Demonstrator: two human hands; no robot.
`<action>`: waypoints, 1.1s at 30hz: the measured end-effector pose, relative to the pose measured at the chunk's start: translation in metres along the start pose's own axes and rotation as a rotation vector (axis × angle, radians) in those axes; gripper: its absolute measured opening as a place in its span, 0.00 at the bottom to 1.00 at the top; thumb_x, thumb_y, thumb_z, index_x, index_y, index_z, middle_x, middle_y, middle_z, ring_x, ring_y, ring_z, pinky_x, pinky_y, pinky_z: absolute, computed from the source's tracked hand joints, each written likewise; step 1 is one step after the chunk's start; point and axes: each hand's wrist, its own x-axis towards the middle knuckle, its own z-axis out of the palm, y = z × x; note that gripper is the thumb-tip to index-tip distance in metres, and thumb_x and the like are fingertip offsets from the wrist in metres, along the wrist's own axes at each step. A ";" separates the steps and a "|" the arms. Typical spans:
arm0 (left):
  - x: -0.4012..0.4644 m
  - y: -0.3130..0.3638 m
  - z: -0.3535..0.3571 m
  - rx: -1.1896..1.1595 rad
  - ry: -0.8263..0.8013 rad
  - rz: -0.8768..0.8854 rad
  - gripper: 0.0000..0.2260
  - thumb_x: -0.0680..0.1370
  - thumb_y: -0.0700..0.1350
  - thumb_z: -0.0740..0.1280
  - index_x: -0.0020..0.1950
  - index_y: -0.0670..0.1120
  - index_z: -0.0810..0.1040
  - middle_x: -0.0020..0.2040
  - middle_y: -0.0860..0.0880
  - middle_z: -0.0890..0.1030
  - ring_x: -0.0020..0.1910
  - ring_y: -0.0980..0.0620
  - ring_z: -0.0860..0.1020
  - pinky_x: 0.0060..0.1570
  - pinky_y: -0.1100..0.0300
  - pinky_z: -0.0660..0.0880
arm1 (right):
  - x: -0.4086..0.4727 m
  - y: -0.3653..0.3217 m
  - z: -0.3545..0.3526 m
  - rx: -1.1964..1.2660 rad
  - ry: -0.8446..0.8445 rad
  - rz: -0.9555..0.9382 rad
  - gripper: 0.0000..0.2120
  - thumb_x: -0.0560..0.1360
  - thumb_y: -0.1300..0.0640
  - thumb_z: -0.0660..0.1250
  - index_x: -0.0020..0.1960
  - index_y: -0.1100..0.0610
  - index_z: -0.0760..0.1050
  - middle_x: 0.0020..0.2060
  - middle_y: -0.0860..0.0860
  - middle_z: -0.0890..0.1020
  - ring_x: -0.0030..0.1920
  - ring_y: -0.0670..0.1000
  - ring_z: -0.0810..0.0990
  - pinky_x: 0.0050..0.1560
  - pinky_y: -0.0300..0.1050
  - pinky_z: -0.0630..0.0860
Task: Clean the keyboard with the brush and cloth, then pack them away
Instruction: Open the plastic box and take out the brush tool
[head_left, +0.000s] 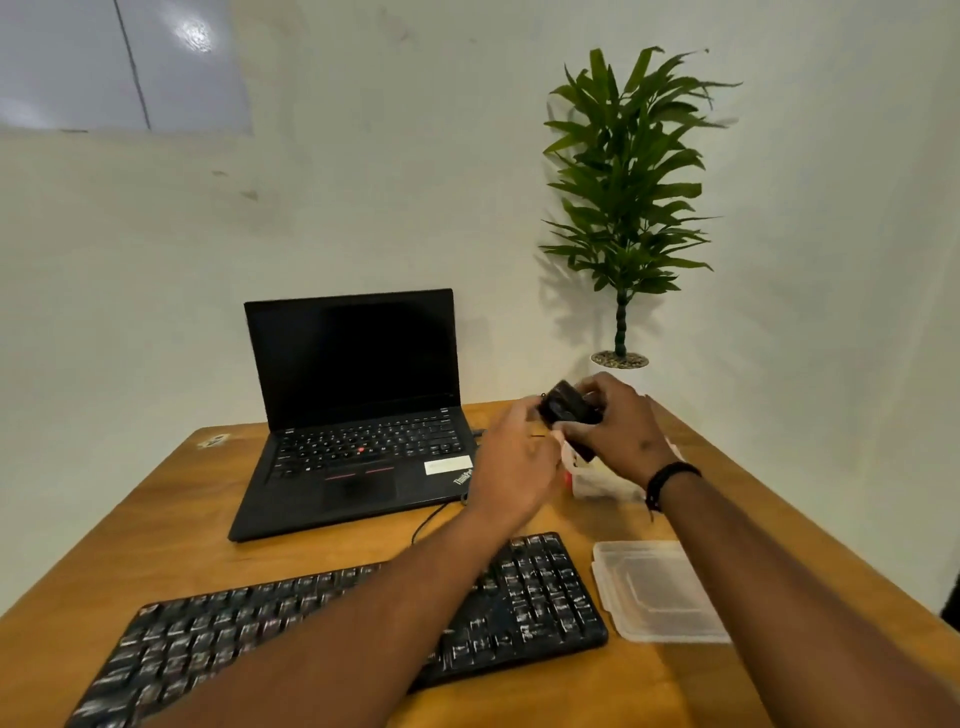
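Both hands raised above the far right part of the wooden worktop (171, 525), meeting over a small clear container (597, 480) with a touch of red at its left edge. Right hand (618, 431) with fingers curled round a dark, blurred object (569, 410), held at a tilt just above the container; too smeared to tell whether cloth or brush. Left hand (511, 467) just beside it, fingers bent toward the object's left end, thumb side touching or nearly so; grasp not clear enough to tell. Dark bead bracelet (670, 475) on the right wrist.

Black keyboard (540, 592) lying at the near edge, angled, partly crossed by the left forearm. Clear plastic lid (657, 590) flat on the worktop just beside the keyboard's right end, near the container but apart from it. Open black laptop (353, 410), screen dark, at the far left, a thin cable (428, 519) trailing from its right side. Green potted plant (626, 192) against the wall beyond the far right corner.
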 end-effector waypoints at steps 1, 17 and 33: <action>-0.005 0.003 -0.008 -0.104 0.075 -0.073 0.19 0.81 0.45 0.68 0.72 0.46 0.73 0.64 0.48 0.77 0.62 0.52 0.76 0.63 0.54 0.75 | -0.017 -0.015 0.008 0.118 0.013 -0.004 0.19 0.69 0.56 0.78 0.56 0.55 0.74 0.47 0.49 0.82 0.46 0.50 0.82 0.46 0.44 0.80; -0.194 -0.038 -0.168 -0.755 0.341 -0.524 0.16 0.70 0.52 0.74 0.54 0.45 0.85 0.46 0.41 0.85 0.36 0.48 0.79 0.29 0.57 0.75 | -0.230 -0.117 0.155 0.965 -0.228 0.228 0.12 0.76 0.66 0.69 0.58 0.58 0.79 0.46 0.63 0.84 0.36 0.59 0.83 0.31 0.49 0.80; -0.226 -0.057 -0.169 -0.919 0.327 -0.497 0.30 0.67 0.42 0.76 0.69 0.44 0.74 0.56 0.43 0.85 0.53 0.42 0.84 0.47 0.52 0.83 | -0.239 -0.112 0.162 0.967 -0.259 0.280 0.15 0.66 0.56 0.75 0.51 0.60 0.81 0.36 0.62 0.83 0.28 0.56 0.75 0.22 0.41 0.70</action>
